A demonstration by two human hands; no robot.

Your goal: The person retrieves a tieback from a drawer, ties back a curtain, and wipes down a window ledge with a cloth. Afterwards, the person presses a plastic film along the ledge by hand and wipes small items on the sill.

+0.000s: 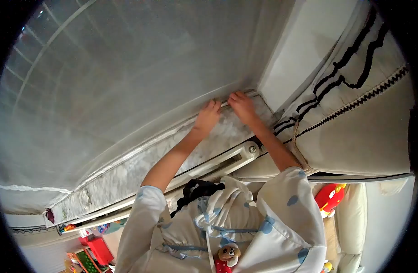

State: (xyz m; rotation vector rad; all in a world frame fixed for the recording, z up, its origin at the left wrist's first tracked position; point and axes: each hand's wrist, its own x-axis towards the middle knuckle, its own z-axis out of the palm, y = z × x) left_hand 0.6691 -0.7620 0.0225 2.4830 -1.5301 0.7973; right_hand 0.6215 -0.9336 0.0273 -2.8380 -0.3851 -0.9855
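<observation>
A large grey mesh window screen (141, 68) spans the window, its pale lower edge running along a marble sill (172, 141). My left hand (208, 116) is at that edge near the right corner, fingers curled and pinching the border. Just to its right, my right hand (242, 107) has its fingers bent together on the same edge, close to the white window frame (300, 50). The fingertips are partly hidden, and the two hands are slightly apart.
Below the sill stands a white radiator (213, 166). A cream curtain with black trim (354, 123) is gathered by a cord at the right. A red toy (330, 198) lies behind me on a cream sofa (353, 218); more toys and a red box (100, 250) are lower left.
</observation>
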